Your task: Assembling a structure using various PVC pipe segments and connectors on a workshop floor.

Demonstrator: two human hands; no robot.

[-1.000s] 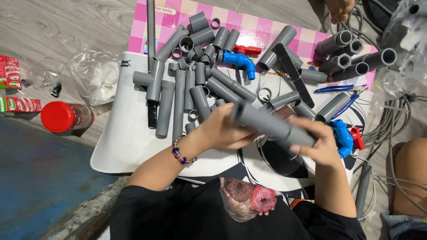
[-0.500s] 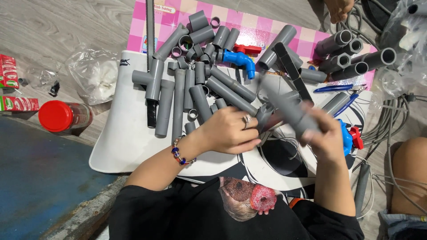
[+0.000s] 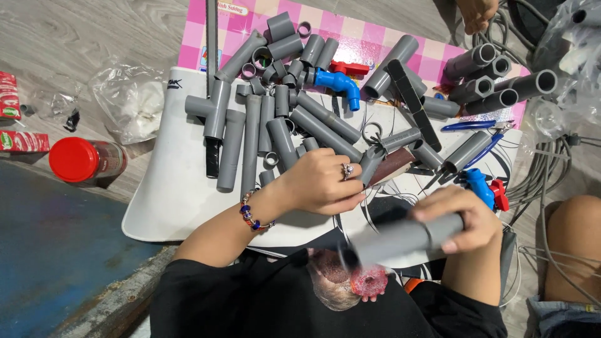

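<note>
wooden floor [image 3: 94,37], red-lidded jar [image 3: 84,159], red cartons [image 3: 15,122] left.

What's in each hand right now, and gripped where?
Right hand grips a grey plastic pipe around its right end; the pipe is motion-blurred. Left hand rests over the grey pipe pieces; any hold there cannot be told.

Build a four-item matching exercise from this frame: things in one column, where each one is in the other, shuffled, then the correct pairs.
Things
1. right hand
2. left hand
3. red-lidded jar
4. blue tap with red handle

Places
A. lying on the floor, left of the white board
B. among the grey pipe pieces near the pink checked mat
C. gripping a blurred grey pipe near the body
D. resting on the board at the edge of the pipe pile

Pairs: 1-C, 2-D, 3-A, 4-B
</note>
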